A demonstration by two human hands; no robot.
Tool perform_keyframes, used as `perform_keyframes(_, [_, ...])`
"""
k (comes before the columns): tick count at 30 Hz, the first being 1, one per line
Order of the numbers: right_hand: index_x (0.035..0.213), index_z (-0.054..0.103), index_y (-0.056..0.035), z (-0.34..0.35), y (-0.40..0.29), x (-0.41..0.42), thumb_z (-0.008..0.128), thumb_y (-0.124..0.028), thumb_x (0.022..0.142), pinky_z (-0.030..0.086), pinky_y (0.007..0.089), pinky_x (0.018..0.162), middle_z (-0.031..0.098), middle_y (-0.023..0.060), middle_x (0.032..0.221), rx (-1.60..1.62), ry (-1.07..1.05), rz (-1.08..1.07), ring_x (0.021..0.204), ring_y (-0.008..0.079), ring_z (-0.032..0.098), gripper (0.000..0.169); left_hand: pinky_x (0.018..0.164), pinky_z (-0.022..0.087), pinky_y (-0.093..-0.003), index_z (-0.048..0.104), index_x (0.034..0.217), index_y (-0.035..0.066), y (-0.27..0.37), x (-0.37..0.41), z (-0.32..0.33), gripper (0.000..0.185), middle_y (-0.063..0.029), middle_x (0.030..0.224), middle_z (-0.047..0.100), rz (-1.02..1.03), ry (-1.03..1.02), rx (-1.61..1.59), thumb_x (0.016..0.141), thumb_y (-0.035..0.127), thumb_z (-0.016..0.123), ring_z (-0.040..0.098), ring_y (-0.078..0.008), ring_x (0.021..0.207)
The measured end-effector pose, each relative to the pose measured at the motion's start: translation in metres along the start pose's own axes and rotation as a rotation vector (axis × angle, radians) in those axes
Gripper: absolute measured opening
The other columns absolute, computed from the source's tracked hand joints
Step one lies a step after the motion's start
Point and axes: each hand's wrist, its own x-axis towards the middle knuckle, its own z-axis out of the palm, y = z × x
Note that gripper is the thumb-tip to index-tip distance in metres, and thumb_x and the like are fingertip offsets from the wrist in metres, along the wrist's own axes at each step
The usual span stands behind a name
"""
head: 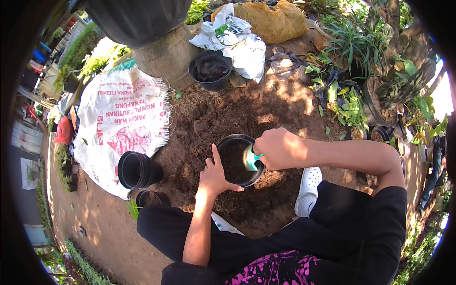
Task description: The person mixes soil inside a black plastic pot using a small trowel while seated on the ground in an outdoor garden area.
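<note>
A round black plastic plant pot (233, 137) with dark soil inside stands on the loose soil (192, 128) before me. My right hand (279, 149) is closed around the handle of a turquoise hand trowel (252, 162), whose blade is inside the pot over the soil. Around the pot's near left side lies my left hand (215, 176), thumb along the near rim and index finger stretched past the left rim. Left of it, a stack of black plastic pots (135, 170) lies tilted at the edge of a white woven sack (142, 103).
Another black pot (151, 198) is beside my knee. Beyond the soil are a black pot holding dark plastic (210, 83), a white plastic bag (247, 53), a burlap sack (270, 21) and a large black planter (135, 21). Potted plants (351, 110) line the right side.
</note>
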Motion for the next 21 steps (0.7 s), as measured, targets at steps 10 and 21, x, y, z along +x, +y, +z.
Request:
perform_keyframes(10, [0.078, 0.072, -0.0052, 0.004, 0.005, 0.006, 0.066, -0.014, 0.075, 0.056, 0.0481, 0.064, 0.067, 0.0178, 0.068, -0.038, 0.036, -0.062, 0.072, 0.0385, 0.070, 0.011, 0.099, 0.051, -0.0545, -0.015, 0.161, 0.003, -0.001, -0.001, 0.001, 0.176, -0.0358, 0.140, 0.046, 0.002, 0.010, 0.006, 0.038, 0.054, 0.101, 0.059, -0.0484, 0.122])
perform_keyframes(21, [0.079, 0.071, -0.0039, 0.017, 0.001, 0.003, 0.068, -0.015, 0.080, 0.057, 0.0463, 0.061, 0.068, 0.0173, 0.068, -0.050, 0.012, -0.125, 0.069, 0.0379, 0.071, 0.012, 0.097, 0.052, -0.0543, -0.013, 0.161, 0.002, -0.003, 0.002, 0.005, 0.176, -0.0350, 0.138, 0.047, 0.024, 0.019, -0.009, 0.037, 0.054, 0.101, 0.060, -0.0490, 0.120])
